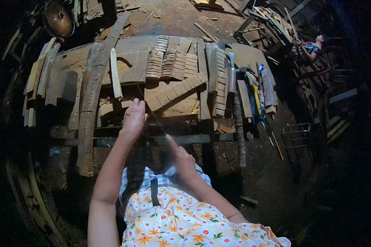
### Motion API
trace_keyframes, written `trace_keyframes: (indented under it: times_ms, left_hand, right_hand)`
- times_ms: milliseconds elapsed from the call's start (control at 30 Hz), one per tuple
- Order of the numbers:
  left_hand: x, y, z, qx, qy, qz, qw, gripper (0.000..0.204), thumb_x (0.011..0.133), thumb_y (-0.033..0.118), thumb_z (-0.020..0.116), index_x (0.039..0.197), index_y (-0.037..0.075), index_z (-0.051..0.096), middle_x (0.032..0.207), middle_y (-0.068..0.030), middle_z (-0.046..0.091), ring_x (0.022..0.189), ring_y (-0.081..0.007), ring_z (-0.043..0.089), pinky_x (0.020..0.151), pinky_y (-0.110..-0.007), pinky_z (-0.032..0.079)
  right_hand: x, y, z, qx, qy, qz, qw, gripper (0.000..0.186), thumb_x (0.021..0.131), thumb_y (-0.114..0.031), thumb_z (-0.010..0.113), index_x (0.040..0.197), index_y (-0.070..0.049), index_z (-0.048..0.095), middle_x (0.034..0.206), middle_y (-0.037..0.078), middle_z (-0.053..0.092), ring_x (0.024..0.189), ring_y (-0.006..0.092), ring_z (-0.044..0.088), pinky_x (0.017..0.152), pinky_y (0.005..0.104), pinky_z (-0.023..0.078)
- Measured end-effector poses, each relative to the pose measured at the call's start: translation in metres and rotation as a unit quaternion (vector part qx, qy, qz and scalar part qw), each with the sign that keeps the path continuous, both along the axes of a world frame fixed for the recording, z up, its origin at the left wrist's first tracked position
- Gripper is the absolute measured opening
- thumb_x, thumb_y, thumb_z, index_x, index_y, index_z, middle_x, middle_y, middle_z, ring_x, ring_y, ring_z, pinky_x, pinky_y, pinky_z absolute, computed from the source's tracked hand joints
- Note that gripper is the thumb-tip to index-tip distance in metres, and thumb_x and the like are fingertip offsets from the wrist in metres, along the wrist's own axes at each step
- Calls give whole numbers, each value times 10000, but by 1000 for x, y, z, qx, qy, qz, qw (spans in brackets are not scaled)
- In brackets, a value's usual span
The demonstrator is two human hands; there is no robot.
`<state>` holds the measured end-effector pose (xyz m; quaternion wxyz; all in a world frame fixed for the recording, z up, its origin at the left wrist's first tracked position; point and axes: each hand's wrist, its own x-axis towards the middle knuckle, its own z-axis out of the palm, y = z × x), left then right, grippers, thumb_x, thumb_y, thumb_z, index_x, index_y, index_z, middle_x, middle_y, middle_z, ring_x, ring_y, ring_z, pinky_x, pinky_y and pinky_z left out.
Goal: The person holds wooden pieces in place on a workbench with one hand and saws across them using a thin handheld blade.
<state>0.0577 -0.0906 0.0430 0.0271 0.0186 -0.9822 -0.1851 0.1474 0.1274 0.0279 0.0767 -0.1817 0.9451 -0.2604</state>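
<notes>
My left hand [135, 117] is closed, its fingers together at the end of a short wooden piece [111, 108] on the near side of the workbench. My right hand [184, 162], slightly blurred, is wrapped round the near end of a thin saw [153, 114], with the index finger stretched along it. The saw blade shows almost edge-on and slants away past my left fingers; its handle is hidden in my hand. Right of the blade lies a long wooden strip [177, 91] with evenly spaced cross lines. A pale wooden stick [116, 74] lies beyond my left hand.
Stacked, notched wooden blocks [154, 64] stand along the far side of the workbench [132, 43]. A heavy plank [92, 90] crosses it at left. Chisels [232, 78] and a yellow-handled tool [256, 96] lie at right. Another person [311, 49] is at the far right, near stacked wood.
</notes>
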Motion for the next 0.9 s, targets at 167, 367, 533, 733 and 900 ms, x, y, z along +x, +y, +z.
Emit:
trace_keyframes:
  times_ms: [167,367,533,733,900]
  left_hand:
    - [-2,2,3,16,-17,6,1000,314,731,55,699,953,-10,487,995,-183,492,957,-360,537,815,-432,465]
    - [0,-1,3,4,3,-2,1000,304,738,49,693,945,-15,479,1000,-192,491,944,-366,544,812,-441,465]
    - [-1,0,0,5,3,-7,1000,314,734,52,697,946,-14,475,988,-192,487,927,-372,548,781,-437,477]
    - [0,1,2,16,18,-5,1000,314,730,45,700,938,-16,473,976,-190,484,905,-372,552,770,-442,475]
    - [0,0,4,8,-1,-2,1000,303,739,48,694,939,-17,476,967,-185,479,899,-373,548,775,-443,468]
  right_hand:
    - [1,3,2,22,8,-5,1000,821,777,32,525,1447,-338,229,732,130,515,600,345,594,546,471,505]
    - [8,6,2,0,2,4,1000,858,758,27,567,1453,-330,214,738,130,514,613,340,599,544,467,503]
    - [3,0,1,-30,16,4,999,894,744,25,598,1457,-333,196,745,129,520,620,343,600,540,466,501]
    - [5,7,3,-23,-15,10,1000,874,761,7,608,1461,-312,192,754,131,528,607,343,595,533,459,498]
    - [9,8,5,-25,0,12,1000,855,775,19,575,1462,-317,193,746,126,520,583,333,589,516,456,494]
